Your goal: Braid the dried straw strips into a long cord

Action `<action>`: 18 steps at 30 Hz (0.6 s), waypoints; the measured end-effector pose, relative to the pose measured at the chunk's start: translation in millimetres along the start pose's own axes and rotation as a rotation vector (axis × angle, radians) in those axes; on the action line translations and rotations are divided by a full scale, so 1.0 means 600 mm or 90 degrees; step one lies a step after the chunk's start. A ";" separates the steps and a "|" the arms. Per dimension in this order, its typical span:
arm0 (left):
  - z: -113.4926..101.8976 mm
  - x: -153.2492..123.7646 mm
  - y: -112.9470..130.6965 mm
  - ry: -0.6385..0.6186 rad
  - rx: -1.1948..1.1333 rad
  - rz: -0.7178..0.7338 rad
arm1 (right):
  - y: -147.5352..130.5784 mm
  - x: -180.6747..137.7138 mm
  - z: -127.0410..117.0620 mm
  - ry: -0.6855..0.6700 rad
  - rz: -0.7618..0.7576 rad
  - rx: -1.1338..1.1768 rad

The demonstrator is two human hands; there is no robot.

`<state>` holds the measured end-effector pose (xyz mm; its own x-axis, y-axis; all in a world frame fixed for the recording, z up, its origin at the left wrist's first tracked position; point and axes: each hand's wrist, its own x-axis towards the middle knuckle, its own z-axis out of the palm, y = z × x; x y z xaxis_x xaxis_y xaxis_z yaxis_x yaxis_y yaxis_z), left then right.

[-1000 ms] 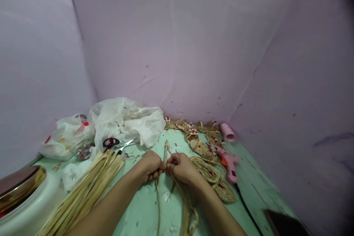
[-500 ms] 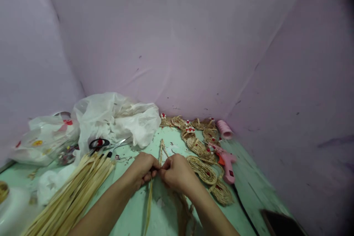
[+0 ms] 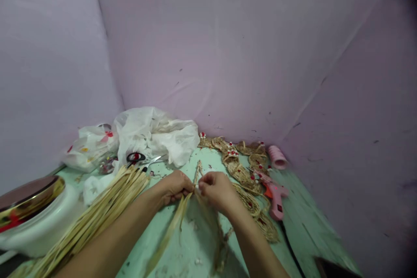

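My left hand (image 3: 177,187) is closed in a pinch on a narrow braid (image 3: 198,170) of pale dried-plant strips, at the point where the weave ends. Loose strips (image 3: 169,231) trail from under its fingers toward me. Close on its right, my right hand (image 3: 217,191) is curled with thumb and finger pressed together, apparently on a strip of the same fibre; its fingertips partly hide it. Beside my left forearm lies a thick bundle of dried strips (image 3: 97,217). To the right of my right hand are coiled braided pieces (image 3: 241,169) with red and white beads.
A pink glue gun (image 3: 276,195) with a black cord and a pink thread spool (image 3: 277,157) lie at right. White plastic bags (image 3: 156,134) and scissors (image 3: 151,163) are at back left. A white container (image 3: 48,221) stands front left on the green table (image 3: 189,252).
The view has swung left, bringing the white container further in. My hands have come slightly apart, the right one lifting from the left, and the loose strips below now spread wider.
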<state>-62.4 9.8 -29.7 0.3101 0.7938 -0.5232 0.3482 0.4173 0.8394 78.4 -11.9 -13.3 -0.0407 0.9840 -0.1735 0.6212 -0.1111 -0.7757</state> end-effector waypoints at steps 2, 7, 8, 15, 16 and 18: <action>-0.003 0.001 -0.002 -0.011 -0.003 0.004 | 0.007 0.010 -0.001 -0.005 0.084 0.130; -0.003 0.002 -0.005 -0.026 -0.007 0.052 | 0.002 0.008 0.024 -0.168 0.175 0.337; -0.002 0.002 -0.005 -0.031 -0.007 0.060 | 0.000 0.007 0.029 -0.169 0.182 0.345; -0.003 -0.006 0.002 0.020 0.158 0.060 | 0.018 0.015 0.039 -0.134 0.149 0.283; -0.004 -0.008 0.005 0.040 0.194 0.060 | 0.020 0.016 0.039 -0.130 0.138 0.278; -0.004 -0.015 0.010 0.082 0.263 0.057 | 0.023 0.016 0.041 -0.121 0.125 0.273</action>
<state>-65.3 6.6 -19.6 0.2516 0.8779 -0.4073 0.6575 0.1537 0.7376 67.6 -7.5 -40.5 -0.1215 0.9006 -0.4172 0.2553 -0.3779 -0.8900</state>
